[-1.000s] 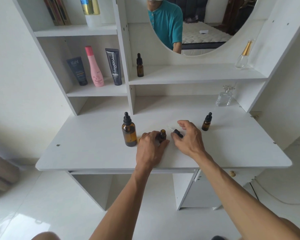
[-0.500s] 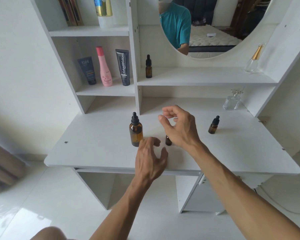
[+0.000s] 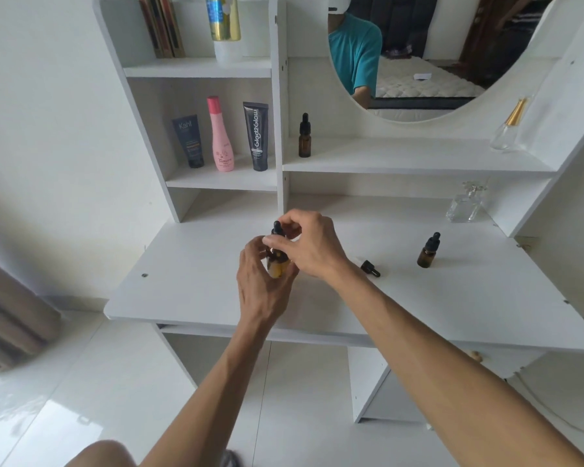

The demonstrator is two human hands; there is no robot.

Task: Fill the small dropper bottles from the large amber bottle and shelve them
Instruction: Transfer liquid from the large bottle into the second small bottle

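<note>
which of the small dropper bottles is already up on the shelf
The small dropper bottle standing capped on the shelf under the mirror, at its left end. The other capped small bottle stands on the desktop, to the right of the hands.

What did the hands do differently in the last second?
Both hands let go of the small open bottle and its dropper cap, which now lies on the desk. The left hand grips the large amber bottle; the right hand pinches its dropper top. The other small bottles stayed put.
</note>
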